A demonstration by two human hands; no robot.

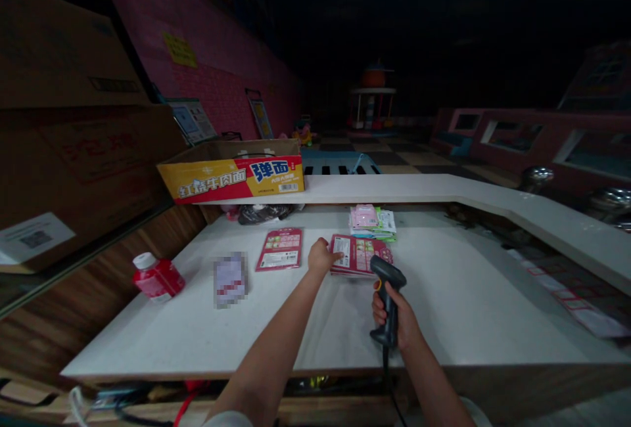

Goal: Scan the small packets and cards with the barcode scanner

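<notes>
My right hand (400, 312) is wrapped around the grip of a black barcode scanner (389, 302), with the forefinger near its yellow trigger. The scanner's head is just above the right part of a stack of flat red packages (362, 253). At the stack's left edge is my left hand (323, 257), its thumb lying over the top package and its other fingers curled, partly hidden. A similar red package (280, 249) lies alone to the left. Behind the stack sits a small pile of pink and green packets (372, 220).
On the left of the white counter (444, 282) are a red bottle (156, 277) with a white cap and a blurred-out card (231, 280). An open noodle carton (236, 174) stands on the raised ledge (394, 187). Large cardboard boxes (73, 151) rise at far left. The scanner's cable (387, 374) hangs over the front edge.
</notes>
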